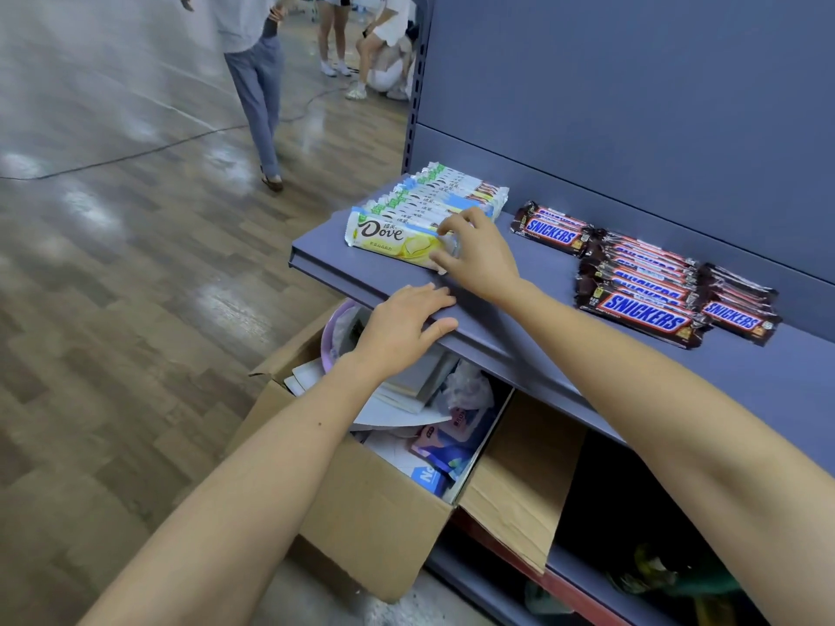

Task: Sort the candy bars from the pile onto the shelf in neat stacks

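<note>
Head camera shows me my right hand (pixel 479 257) reaching across the shelf (pixel 768 381), its thumb and curled fingers pinching the right end of the front Dove bar (pixel 393 239). That bar lies flat near the shelf's left front corner, logo up. It is the nearest of a row of Dove bars (pixel 433 196) that overlap one another and run back toward the back panel (pixel 632 83).

My left hand (pixel 402 327) grasps nothing: its fingers lie straight on the shelf's front edge, the thumb against the lip.

To the right of my right arm, well apart from the Dove row, the Snickers bars (pixel 641 286) lie on the same shelf in an overlapping row. A few more lie beside them on the right, and a small stack (pixel 549 230) sits behind to the left, near the panel.

Below the shelf, under my left forearm, an open cardboard box (pixel 375 512) stands on the floor (pixel 113 286), full of papers and packets. Farther off on the floor, a person (pixel 253 83) is mid-step, and others stand or crouch behind.
</note>
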`<action>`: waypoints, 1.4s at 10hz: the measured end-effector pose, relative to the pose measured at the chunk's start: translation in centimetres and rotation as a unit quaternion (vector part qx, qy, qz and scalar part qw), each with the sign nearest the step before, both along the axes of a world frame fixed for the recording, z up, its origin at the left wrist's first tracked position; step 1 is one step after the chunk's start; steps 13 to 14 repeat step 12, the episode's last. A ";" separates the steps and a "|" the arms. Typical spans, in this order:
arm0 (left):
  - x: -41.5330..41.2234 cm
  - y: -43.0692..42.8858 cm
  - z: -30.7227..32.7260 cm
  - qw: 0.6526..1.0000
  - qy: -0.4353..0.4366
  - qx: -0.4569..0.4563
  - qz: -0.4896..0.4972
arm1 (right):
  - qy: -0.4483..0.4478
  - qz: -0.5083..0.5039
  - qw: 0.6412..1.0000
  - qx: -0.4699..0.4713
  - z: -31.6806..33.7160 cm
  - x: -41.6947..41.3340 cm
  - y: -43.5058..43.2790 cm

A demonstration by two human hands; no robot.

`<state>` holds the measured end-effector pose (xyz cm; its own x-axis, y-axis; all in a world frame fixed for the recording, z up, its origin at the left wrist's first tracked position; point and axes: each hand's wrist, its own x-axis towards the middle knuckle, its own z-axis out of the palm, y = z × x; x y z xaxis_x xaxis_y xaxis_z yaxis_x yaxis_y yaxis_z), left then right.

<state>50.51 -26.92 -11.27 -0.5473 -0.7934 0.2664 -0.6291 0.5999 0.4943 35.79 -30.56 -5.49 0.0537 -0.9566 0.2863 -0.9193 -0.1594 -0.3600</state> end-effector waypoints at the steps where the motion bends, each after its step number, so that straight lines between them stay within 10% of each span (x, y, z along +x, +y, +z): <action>1: 0.0 0.0 -0.1 1.000 0.007 -0.006 -0.003 | -0.012 -0.013 1.000 -0.005 -0.4 -1.7 1.3; 5: 3.1 -4.3 2.6 0.979 -0.007 0.019 0.205 | -0.006 -0.062 0.998 0.025 -0.1 -5.3 4.5; 14: 1.6 -5.8 5.4 0.979 -0.002 0.007 0.202 | 0.028 -0.060 0.990 0.124 -0.5 -5.7 5.4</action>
